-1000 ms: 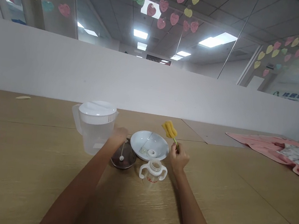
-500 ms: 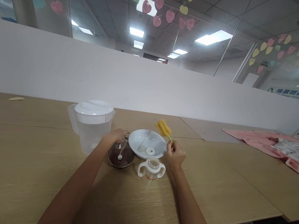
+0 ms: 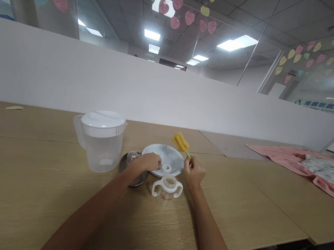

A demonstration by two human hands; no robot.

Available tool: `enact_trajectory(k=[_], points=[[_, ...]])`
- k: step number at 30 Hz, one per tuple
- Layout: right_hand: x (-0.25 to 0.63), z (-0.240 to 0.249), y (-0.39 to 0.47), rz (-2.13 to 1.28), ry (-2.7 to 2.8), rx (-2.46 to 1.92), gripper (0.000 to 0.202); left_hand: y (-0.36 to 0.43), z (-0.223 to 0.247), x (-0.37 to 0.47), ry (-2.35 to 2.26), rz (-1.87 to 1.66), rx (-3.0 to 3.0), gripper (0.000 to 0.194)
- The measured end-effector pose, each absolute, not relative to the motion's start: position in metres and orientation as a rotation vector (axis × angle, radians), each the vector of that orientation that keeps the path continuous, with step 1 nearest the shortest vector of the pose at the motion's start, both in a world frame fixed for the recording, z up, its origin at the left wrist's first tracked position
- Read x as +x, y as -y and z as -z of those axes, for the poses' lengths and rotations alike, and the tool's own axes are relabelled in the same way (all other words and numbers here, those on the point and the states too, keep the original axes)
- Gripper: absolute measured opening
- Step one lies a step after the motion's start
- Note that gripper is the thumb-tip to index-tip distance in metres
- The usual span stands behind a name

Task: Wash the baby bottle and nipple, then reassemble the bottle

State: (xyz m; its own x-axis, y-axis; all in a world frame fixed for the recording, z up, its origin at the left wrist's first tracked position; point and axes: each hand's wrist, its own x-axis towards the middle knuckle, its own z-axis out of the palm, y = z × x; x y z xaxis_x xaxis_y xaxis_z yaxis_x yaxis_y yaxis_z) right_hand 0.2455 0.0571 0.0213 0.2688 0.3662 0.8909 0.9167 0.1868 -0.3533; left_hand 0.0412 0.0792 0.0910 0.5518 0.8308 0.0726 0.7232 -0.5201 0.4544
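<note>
Landmark: the white plate (image 3: 166,154) on the wooden table (image 3: 25,172). Far left of the plate, near the table's back edge, lies a small pale scrap (image 3: 14,107). Nearer, just left of the plate, stands a translucent pitcher (image 3: 100,141) with a white lid, upright, handle turned left. Between pitcher and plate sits a dark round lid (image 3: 133,169), bearing a small clear cap at its far edge. The left hand (image 3: 149,162) reaches over this lid to the plate's left rim; its fingers are curled toward a white ring (image 3: 166,168) lying on the plate's near part, but whether they pinch anything cannot be told. Just in front of the plate stands a two-handled clear baby bottle (image 3: 167,188), upright, open at the top. At the plate's right rim the right hand (image 3: 194,173) is closed around the thin green stem of a yellow sponge brush (image 3: 180,142), whose head rises tilted above the plate's far right edge. Far right of the plate, a pink cloth (image 3: 303,163) lies on the table.
</note>
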Motion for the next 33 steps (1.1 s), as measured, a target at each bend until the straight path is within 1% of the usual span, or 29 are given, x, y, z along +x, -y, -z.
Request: enact_trajectory(k=[2,3,6,7,12,16,18,20,23,25,26,30,33], points=[[0.245,-0.022,-0.056,0.610,1.293,-1.386,0.029,-0.077,-0.091,0.040,-1.227,-0.394,2.413,0.026],[0.245,-0.022,-0.056,0.615,1.288,-1.386,0.029,-0.078,-0.094,0.037,-1.210,-0.424,2.414,0.024],[0.245,-0.022,-0.054,0.641,1.290,-1.371,0.029,-0.083,-0.112,0.026,-1.155,-0.596,2.428,0.013],[0.245,-0.022,-0.053,0.657,1.307,-1.356,0.028,-0.084,-0.119,0.022,-1.134,-0.656,2.435,0.012],[0.242,-0.018,-0.054,0.758,1.465,-1.278,0.024,-0.074,-0.150,0.014,-0.866,-0.943,2.369,0.022],[0.241,-0.015,-0.056,0.816,1.501,-1.263,0.024,-0.057,-0.161,0.021,-0.641,-1.025,2.230,0.026],[0.241,-0.016,-0.055,0.818,1.503,-1.241,0.023,-0.051,-0.165,0.023,-0.723,-1.070,2.309,0.024],[0.241,-0.017,-0.054,0.809,1.498,-1.230,0.023,-0.050,-0.169,0.020,-0.943,-1.155,2.411,0.024],[0.243,-0.018,-0.053,0.795,1.464,-1.252,0.025,-0.051,-0.176,0.006,-1.264,-1.262,2.456,0.043],[0.244,-0.018,-0.054,0.785,1.414,-1.279,0.026,-0.051,-0.180,-0.004,-1.428,-1.216,2.485,0.048],[0.245,-0.018,-0.054,0.777,1.387,-1.292,0.027,-0.051,-0.182,-0.009,-1.515,-1.130,2.519,0.045],[0.247,-0.016,-0.056,0.738,1.310,-1.338,0.030,-0.050,-0.179,-0.015,-1.762,-0.571,2.606,0.022],[0.248,-0.015,-0.058,0.724,1.300,-1.354,0.030,-0.057,-0.165,-0.013,-1.812,-0.305,2.550,0.013]])
